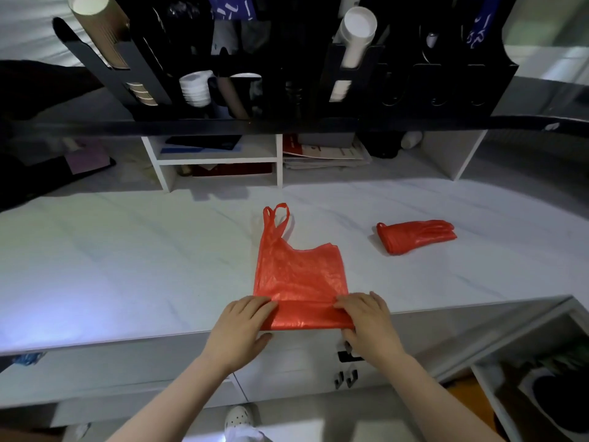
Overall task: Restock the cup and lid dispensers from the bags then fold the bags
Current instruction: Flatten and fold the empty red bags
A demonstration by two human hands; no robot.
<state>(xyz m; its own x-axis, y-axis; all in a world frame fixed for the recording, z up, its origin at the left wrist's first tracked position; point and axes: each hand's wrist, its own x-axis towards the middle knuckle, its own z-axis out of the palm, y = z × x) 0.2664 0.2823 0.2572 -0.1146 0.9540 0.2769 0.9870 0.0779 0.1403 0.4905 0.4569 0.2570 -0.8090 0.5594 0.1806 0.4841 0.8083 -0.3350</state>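
Observation:
A red plastic bag [299, 275] lies flat on the white counter [127, 266], handles pointing away from me. Its near end is turned over into a narrow fold at the counter's front edge. My left hand [242, 327] pinches the fold's left end, fingers on top and thumb below. At the right end my right hand [369, 323] grips the fold the same way. A second red bag [414, 236], folded into a small bundle, rests to the right. The black dispenser rack [287, 59] above holds brown cups [98, 30], white cups [353, 36] and white lids [194, 89].
A white shelf unit [220, 161] with papers and books stands at the back of the counter under the rack. Below the counter's edge are cabinet fronts with hooks [345, 376]. An open compartment [548, 387] with a dark round item sits at the lower right.

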